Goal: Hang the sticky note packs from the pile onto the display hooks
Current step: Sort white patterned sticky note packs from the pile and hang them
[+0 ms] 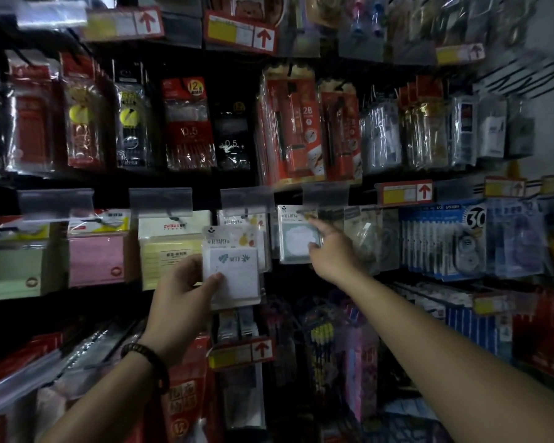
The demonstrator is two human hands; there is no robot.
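My left hand (181, 294) grips a white sticky note pack (234, 266) with a teal leaf print, thumb on its front, held up before the display. Behind it more packs of the same brand (237, 220) hang on a hook (245, 214). To the right, my right hand (328, 247) pinches the right edge of a grey-framed sticky note pack (296, 238) that hangs at a hook (301, 211), index finger pointing up toward the hook. Whether that pack's hole sits on the hook I cannot tell. The pile is out of sight.
Pink (96, 259) and yellow (170, 257) note pads hang at the left. Pen refill packs (189, 123) and orange pencil packs (293, 129) fill the row above. Blue correction tape packs (445, 238) hang at the right. Clear price holders (247, 196) jut out over the hooks.
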